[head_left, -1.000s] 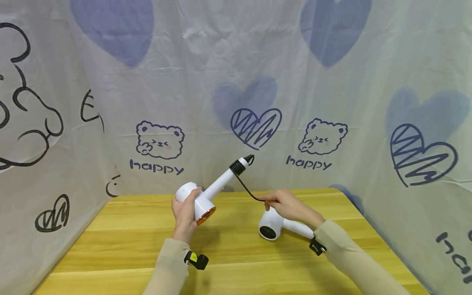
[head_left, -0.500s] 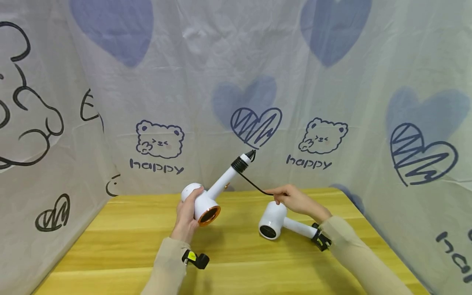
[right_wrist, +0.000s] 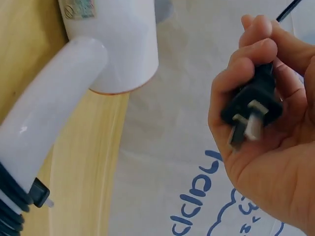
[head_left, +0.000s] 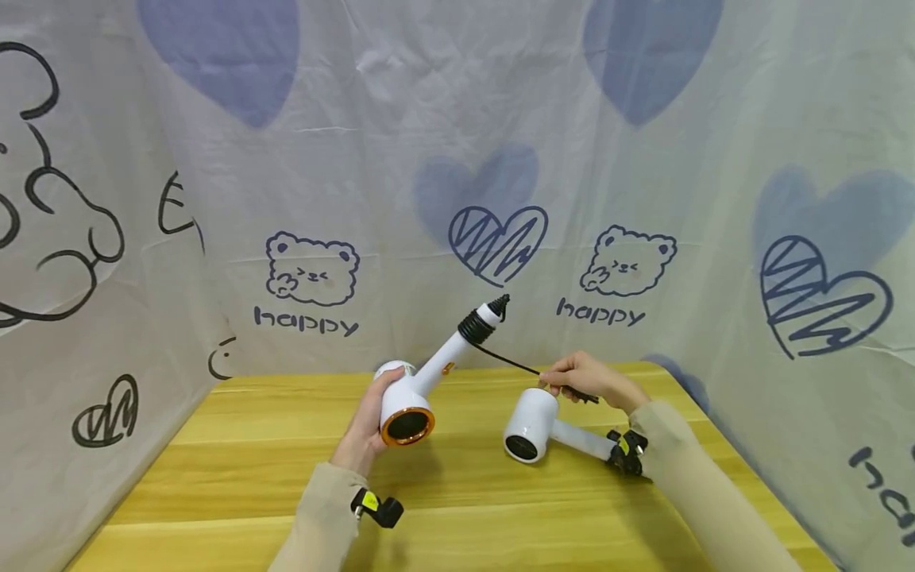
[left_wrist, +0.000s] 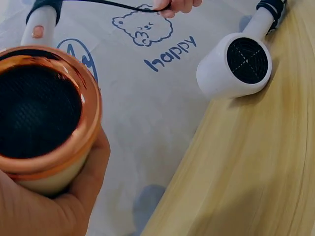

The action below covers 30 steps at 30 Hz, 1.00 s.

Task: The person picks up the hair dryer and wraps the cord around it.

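Note:
My left hand grips the round head of a white hair dryer, held over the table. Its copper-rimmed end faces the left wrist camera. Black cord is wound round the handle's tip, and a free length stretches across to my right hand. That hand's fingers curl round the cord's end; the two-pin plug lies in the palm in the right wrist view. Just below it, a second white hair dryer lies on the table, its dark grille facing me.
The second dryer's handle points right, with black cord wound at its end and a plug sticking out. Beneath everything is a yellow wood-grain table. Printed cloth hangs behind and at both sides.
The left hand has brought its hair dryer to the right and turned the copper rim more toward me. The right hand has shifted rightward with the cord, and the plug end now shows at it.

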Each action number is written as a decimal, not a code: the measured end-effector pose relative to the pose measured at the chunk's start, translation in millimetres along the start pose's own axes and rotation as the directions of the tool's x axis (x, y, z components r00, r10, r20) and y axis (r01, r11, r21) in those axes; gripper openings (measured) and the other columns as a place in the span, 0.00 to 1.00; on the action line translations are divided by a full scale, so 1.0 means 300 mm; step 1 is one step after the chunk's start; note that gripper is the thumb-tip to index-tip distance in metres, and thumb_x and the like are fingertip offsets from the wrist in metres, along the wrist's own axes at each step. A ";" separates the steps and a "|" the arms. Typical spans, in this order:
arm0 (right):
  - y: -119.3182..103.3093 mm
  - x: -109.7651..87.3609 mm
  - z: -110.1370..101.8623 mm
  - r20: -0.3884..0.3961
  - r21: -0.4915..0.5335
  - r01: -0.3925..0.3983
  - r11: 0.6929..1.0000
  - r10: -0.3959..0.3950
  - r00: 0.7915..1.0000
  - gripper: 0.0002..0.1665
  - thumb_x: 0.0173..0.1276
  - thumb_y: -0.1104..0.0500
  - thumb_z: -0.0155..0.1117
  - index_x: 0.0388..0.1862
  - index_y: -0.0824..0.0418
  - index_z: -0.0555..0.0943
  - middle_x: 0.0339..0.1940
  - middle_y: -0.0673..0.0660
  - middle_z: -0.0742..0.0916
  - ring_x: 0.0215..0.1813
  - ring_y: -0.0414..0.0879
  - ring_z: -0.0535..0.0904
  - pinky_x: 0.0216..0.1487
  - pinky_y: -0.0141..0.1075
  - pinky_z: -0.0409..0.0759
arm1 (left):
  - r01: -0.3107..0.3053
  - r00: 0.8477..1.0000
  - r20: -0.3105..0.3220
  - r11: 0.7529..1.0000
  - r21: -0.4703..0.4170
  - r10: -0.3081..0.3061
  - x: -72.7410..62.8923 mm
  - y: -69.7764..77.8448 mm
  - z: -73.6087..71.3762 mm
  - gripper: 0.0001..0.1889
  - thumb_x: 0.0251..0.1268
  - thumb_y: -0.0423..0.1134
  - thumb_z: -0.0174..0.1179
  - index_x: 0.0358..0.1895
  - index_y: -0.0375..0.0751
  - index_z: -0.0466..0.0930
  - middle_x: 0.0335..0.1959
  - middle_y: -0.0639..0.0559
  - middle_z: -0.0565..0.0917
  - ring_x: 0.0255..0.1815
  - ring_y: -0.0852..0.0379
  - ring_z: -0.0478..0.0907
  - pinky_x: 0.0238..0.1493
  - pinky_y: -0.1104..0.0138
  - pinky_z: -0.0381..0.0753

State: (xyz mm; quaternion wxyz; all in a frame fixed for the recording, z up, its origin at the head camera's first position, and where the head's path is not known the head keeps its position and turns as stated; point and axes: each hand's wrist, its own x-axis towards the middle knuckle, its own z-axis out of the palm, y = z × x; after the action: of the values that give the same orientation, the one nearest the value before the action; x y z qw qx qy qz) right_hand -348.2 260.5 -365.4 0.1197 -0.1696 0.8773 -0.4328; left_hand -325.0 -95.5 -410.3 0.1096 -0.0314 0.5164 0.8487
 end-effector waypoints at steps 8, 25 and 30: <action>-0.036 0.043 -0.016 -0.125 -0.078 -0.064 0.995 0.054 0.991 0.16 0.72 0.50 0.60 0.35 0.59 0.88 0.25 0.52 0.81 0.23 0.41 0.65 0.23 0.29 0.63 | 0.110 0.982 0.148 0.992 0.057 -0.118 0.000 -0.019 0.002 0.32 0.69 0.56 0.50 0.66 0.37 0.55 0.40 0.50 0.78 0.33 0.56 0.81 0.36 0.68 0.84; -0.162 0.078 -0.021 -0.354 -0.305 -0.018 0.952 -0.096 0.930 0.13 0.67 0.51 0.66 0.43 0.57 0.89 0.38 0.57 0.90 0.29 0.44 0.75 0.29 0.33 0.74 | -0.050 0.997 0.075 0.911 0.409 0.021 0.000 -0.025 0.025 0.37 0.58 0.46 0.65 0.67 0.38 0.58 0.46 0.39 0.80 0.35 0.51 0.83 0.37 0.58 0.87; -0.198 0.070 -0.005 -0.367 -0.350 -0.013 0.937 -0.125 0.922 0.12 0.67 0.50 0.67 0.43 0.55 0.89 0.40 0.56 0.90 0.33 0.44 0.80 0.32 0.34 0.78 | -0.142 0.989 0.043 0.823 0.551 0.142 -0.018 -0.006 0.055 0.38 0.51 0.43 0.71 0.62 0.35 0.61 0.47 0.36 0.77 0.33 0.48 0.82 0.32 0.58 0.87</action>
State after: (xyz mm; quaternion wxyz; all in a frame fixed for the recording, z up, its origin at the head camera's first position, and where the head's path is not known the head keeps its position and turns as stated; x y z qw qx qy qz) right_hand -356.5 219.5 -318.3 -0.0983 -0.1255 0.9405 -0.3002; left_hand -318.3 -81.0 -403.3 0.0507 0.0403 0.7401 0.6694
